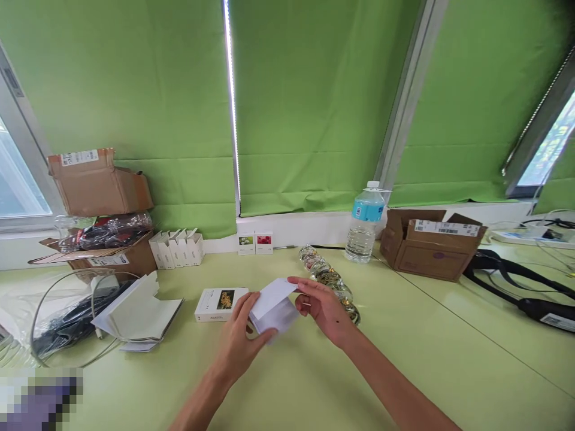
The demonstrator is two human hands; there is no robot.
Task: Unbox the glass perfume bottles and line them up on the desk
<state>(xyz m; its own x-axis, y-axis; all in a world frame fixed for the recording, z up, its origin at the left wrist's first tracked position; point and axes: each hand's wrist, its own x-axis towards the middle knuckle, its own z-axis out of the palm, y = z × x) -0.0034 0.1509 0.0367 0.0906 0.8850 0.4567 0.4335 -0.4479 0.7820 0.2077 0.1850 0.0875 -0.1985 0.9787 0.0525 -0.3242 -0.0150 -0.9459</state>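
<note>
A small white paper box (283, 317), slightly blurred, is held above the table in front of me. My left hand (242, 335) wraps around its left side, thumb at the front. With thumb and fingertips my right hand (326, 308) pinches the edge of the raised white flap (272, 296) at its top. Just left of it lies a flat white box with a yellow-flower picture (226, 300). Behind my right hand runs a row of small clear round packs (329, 276), some with dried plant bits inside. What the held box contains is hidden.
Two small picture boxes (255, 243) and several open white boxes (177, 248) stand at the back. Right of them are a water bottle (365, 224), a cardboard box (431, 248) and a black strap (516, 287). Folded white sheets (139, 317), cables and stacked cartons (101, 185) occupy the left.
</note>
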